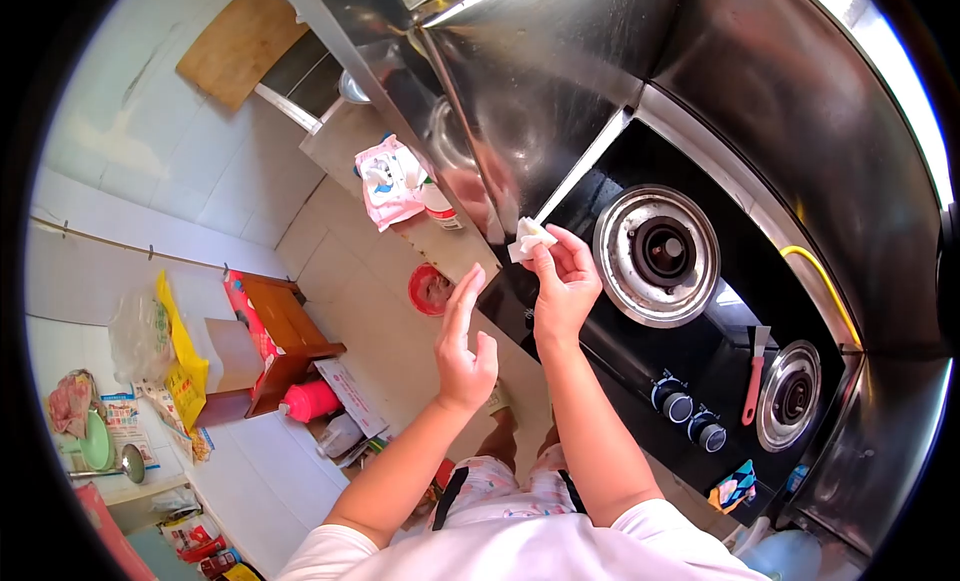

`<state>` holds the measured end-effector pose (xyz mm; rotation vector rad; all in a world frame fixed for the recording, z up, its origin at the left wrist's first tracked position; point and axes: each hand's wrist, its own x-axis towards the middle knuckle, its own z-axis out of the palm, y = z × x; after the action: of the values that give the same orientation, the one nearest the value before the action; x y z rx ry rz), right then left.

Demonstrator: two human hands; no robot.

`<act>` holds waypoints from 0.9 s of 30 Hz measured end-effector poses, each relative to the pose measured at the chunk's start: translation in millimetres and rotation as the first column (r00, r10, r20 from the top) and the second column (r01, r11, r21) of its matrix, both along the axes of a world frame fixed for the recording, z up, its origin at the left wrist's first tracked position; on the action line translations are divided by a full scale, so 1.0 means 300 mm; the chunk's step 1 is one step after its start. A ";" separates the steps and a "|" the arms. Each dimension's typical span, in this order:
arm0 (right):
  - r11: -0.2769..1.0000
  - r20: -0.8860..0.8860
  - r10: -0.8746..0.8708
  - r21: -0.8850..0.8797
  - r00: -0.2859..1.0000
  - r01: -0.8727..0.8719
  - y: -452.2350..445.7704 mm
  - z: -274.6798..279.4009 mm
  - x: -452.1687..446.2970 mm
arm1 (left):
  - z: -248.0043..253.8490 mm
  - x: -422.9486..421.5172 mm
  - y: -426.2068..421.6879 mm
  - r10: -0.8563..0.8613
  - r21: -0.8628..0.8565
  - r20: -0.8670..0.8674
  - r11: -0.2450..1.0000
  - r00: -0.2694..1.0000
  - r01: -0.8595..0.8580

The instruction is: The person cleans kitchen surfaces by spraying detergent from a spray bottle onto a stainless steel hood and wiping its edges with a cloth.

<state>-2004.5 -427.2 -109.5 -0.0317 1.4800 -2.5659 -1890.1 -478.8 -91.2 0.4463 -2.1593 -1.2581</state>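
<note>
My right hand [566,287] pinches a crumpled white tissue [530,239] between thumb and fingertips, above the left edge of the black gas stove [620,356]. To its left, my left hand [466,349] is raised with its fingers stretched out and the thumb apart, holding nothing. The large burner [668,253] lies just right of my right hand. A pink pack of wipes [390,181] rests on the counter beyond my left hand, with a red and white container [440,209] beside it.
A scraper with a red handle [753,386] lies on the stove near the small burner [793,395]. Two knobs [678,406] are at the front. A colourful cloth [735,486] sits at the lower corner. On the floor stands a red bin [430,289]. Metal panels surround the stove.
</note>
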 end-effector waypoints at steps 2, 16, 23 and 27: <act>1.000 0.029 -0.007 0.028 1.000 0.006 -0.011 0.001 0.016 | 0.019 0.007 -0.013 0.004 -0.004 0.010 1.000 1.000 -0.004; 1.000 0.127 -0.014 -0.020 0.992 0.017 0.016 -0.032 0.079 | 0.043 -0.080 -0.014 -0.025 -0.098 0.100 0.995 0.995 0.035; 0.890 -0.010 -0.087 0.449 0.996 0.082 -0.082 -0.039 0.107 | -0.040 -0.027 -0.054 0.035 0.211 0.189 0.975 0.981 -0.075; 0.812 -0.026 -0.033 0.582 0.999 0.042 -0.085 -0.022 0.136 | -0.036 -0.032 -0.053 0.014 0.365 0.151 0.928 0.988 -0.069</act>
<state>-1963.7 -452.8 -116.0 0.0630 2.2254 -2.0200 -1899.8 -494.9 -101.9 0.7562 -2.0145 -1.6621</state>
